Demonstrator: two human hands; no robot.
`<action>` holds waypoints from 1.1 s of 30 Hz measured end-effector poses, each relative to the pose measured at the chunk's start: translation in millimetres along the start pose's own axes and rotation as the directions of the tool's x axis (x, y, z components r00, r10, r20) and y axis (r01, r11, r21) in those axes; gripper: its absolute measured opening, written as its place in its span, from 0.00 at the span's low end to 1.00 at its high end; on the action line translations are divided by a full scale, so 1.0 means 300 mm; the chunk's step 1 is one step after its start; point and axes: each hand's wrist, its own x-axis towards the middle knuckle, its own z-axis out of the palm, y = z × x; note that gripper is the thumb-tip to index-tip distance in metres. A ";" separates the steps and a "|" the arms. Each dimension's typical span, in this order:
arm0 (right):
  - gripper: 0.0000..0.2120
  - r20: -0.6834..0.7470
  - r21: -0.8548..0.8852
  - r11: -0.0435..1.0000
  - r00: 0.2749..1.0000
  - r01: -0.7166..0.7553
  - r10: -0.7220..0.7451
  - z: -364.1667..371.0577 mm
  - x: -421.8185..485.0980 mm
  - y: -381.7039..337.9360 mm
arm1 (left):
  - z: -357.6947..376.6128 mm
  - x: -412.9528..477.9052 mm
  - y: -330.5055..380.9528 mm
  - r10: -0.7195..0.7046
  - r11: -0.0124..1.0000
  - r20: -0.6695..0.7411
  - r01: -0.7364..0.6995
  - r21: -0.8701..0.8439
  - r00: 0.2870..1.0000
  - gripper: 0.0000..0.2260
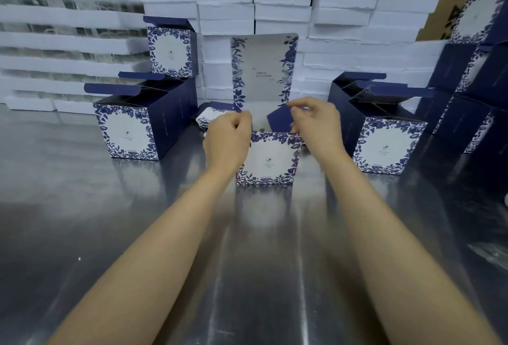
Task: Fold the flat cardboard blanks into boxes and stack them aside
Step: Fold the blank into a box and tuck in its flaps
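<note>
A blue-and-white floral box [268, 161] stands on the steel table in the middle, its tall lid flap [264, 69] upright behind. My left hand [228, 137] grips the box's left side at the top edge, fingers curled over it. My right hand [316, 121] pinches the dark blue right side flap [279, 119], which tilts inward over the opening. A small pile of flat blanks [206, 117] lies just behind my left hand, mostly hidden.
Folded boxes stand at the left [132, 127], one stacked higher behind [171, 47], more at the right [382, 141] and a tall stack at the far right [472, 69]. White foam trays [343, 14] form a wall at the back. Steel table [261, 248] stretches toward me.
</note>
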 end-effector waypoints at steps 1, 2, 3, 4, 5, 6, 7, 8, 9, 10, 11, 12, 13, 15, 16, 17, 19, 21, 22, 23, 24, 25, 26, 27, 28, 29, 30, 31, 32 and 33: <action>0.12 -0.043 0.030 0.997 0.996 -0.073 0.074 0.013 0.011 -0.010 | 0.006 0.024 0.012 -0.063 0.998 0.015 0.062 0.007 0.998 0.19; 0.12 -0.079 0.059 0.991 0.989 -0.124 0.128 0.025 0.016 -0.015 | 0.006 0.042 0.024 -0.100 0.995 0.040 0.100 0.020 0.994 0.20; 0.12 -0.103 0.069 0.986 0.982 -0.151 0.158 0.036 0.020 -0.016 | 0.008 0.053 0.034 -0.113 0.993 0.067 0.112 0.026 0.991 0.19; 0.11 -0.107 0.045 0.987 0.982 -0.153 0.157 0.042 0.026 -0.016 | 0.009 0.060 0.038 -0.116 0.993 0.079 0.116 -0.003 0.990 0.15; 0.09 -0.098 -0.009 0.991 0.987 -0.131 0.130 0.042 0.036 -0.015 | 0.008 0.065 0.040 -0.131 0.989 0.097 0.138 -0.061 0.987 0.07; 0.08 -0.079 -0.066 0.993 0.993 -0.097 0.092 0.038 0.049 -0.017 | 0.006 0.076 0.037 -0.172 0.978 0.120 0.184 -0.099 0.978 0.11; 0.07 -0.054 -0.121 0.991 0.997 -0.064 0.058 0.030 0.059 -0.019 | 0.002 0.089 0.030 -0.245 0.956 0.167 0.266 -0.121 0.955 0.22; 0.07 -0.027 -0.170 0.984 0.999 -0.047 0.043 0.021 0.064 -0.019 | -0.007 0.099 0.028 -0.321 0.926 0.251 0.359 -0.121 0.913 0.24; 0.09 0.000 -0.205 0.977 0.999 -0.053 0.055 0.013 0.069 -0.010 | -0.017 0.117 0.018 -0.362 0.903 0.337 0.417 -0.105 0.869 0.19; 0.11 0.028 -0.215 0.972 0.995 -0.090 0.098 0.005 0.072 0.000 | -0.031 0.130 0.017 -0.377 0.888 0.413 0.451 -0.094 0.829 0.10; 0.13 0.062 -0.194 0.969 0.984 -0.155 0.170 -0.004 0.076 0.010 | -0.043 0.137 0.022 -0.381 0.888 0.455 0.456 -0.063 0.805 0.07; 0.14 0.110 -0.146 0.960 0.961 -0.238 0.255 -0.013 0.078 0.019 | -0.052 0.146 0.026 -0.378 0.899 0.481 0.438 -0.015 0.791 0.10; 0.10 0.163 -0.097 0.945 0.932 -0.312 0.324 -0.021 0.079 0.024 | -0.057 0.155 0.034 -0.371 0.911 0.490 0.411 0.030 0.789 0.13; 0.01 0.229 -0.048 0.923 0.895 -0.381 0.382 -0.035 0.077 0.025 | -0.061 0.161 0.051 -0.349 0.933 0.500 0.346 0.103 0.792 0.16; 0.03 0.224 -0.062 0.922 0.895 -0.381 0.385 -0.039 0.079 0.030 | -0.065 0.162 0.066 -0.333 0.941 0.497 0.320 0.114 0.801 0.16; 0.05 0.212 -0.078 0.926 0.901 -0.369 0.377 -0.041 0.079 0.034 | -0.071 0.164 0.077 -0.327 0.944 0.489 0.302 0.131 0.809 0.14; 0.07 0.225 -0.108 0.940 0.913 -0.324 0.341 -0.042 0.070 0.029 | -0.086 0.161 0.083 -0.335 0.941 0.473 0.266 0.208 0.815 0.08; 0.08 0.292 -0.133 0.948 0.903 -0.290 0.317 -0.038 0.063 0.007 | -0.102 0.154 0.088 -0.326 0.931 0.408 0.213 0.297 0.853 0.07; 0.09 0.326 -0.143 0.951 0.894 -0.275 0.308 -0.036 0.062 -0.003 | -0.110 0.154 0.082 -0.300 0.922 0.369 0.168 0.350 0.879 0.14; 0.10 0.355 -0.152 0.953 0.885 -0.264 0.302 -0.033 0.064 -0.009 | -0.117 0.157 0.076 -0.264 0.908 0.340 0.113 0.404 0.903 0.19; 0.10 0.381 -0.155 0.953 0.874 -0.261 0.302 -0.029 0.066 -0.015 | -0.124 0.157 0.074 -0.222 0.886 0.319 0.054 0.461 0.921 0.21; 0.09 0.397 -0.162 0.948 0.862 -0.273 0.316 -0.027 0.066 -0.022 | -0.131 0.157 0.072 -0.201 0.863 0.324 0.011 0.505 0.924 0.21; 0.09 0.403 -0.169 0.939 0.848 -0.299 0.343 -0.023 0.066 -0.026 | -0.133 0.159 0.072 -0.189 0.850 0.339 -0.020 0.526 0.922 0.21; 0.10 0.395 -0.177 0.923 0.834 -0.342 0.385 -0.018 0.067 -0.022 | -0.136 0.160 0.074 -0.178 0.842 0.349 -0.041 0.538 0.920 0.19; 0.11 0.377 -0.184 0.898 0.815 -0.399 0.440 -0.015 0.067 -0.018 | -0.137 0.158 0.079 -0.170 0.837 0.356 -0.056 0.544 0.919 0.17; 0.11 0.360 -0.180 0.872 0.795 -0.455 0.489 -0.011 0.064 -0.016 | -0.141 0.153 0.083 -0.169 0.839 0.367 -0.062 0.540 0.915 0.14; 0.09 0.347 -0.169 0.852 0.779 -0.496 0.522 -0.005 0.060 -0.015 | -0.144 0.154 0.081 -0.170 0.848 0.387 -0.066 0.526 0.906 0.11; 0.09 0.336 -0.154 0.845 0.778 -0.511 0.531 0.001 0.057 -0.014 | -0.149 0.153 0.080 -0.180 0.861 0.405 -0.055 0.506 0.896 0.10; 0.09 0.315 -0.150 0.851 0.791 -0.504 0.524 0.004 0.059 -0.011 | -0.155 0.152 0.079 -0.191 0.876 0.414 -0.036 0.481 0.890 0.08; 0.09 0.293 -0.157 0.861 0.810 -0.484 0.509 0.005 0.062 -0.010 | -0.159 0.151 0.078 -0.198 0.889 0.415 -0.016 0.458 0.888 0.08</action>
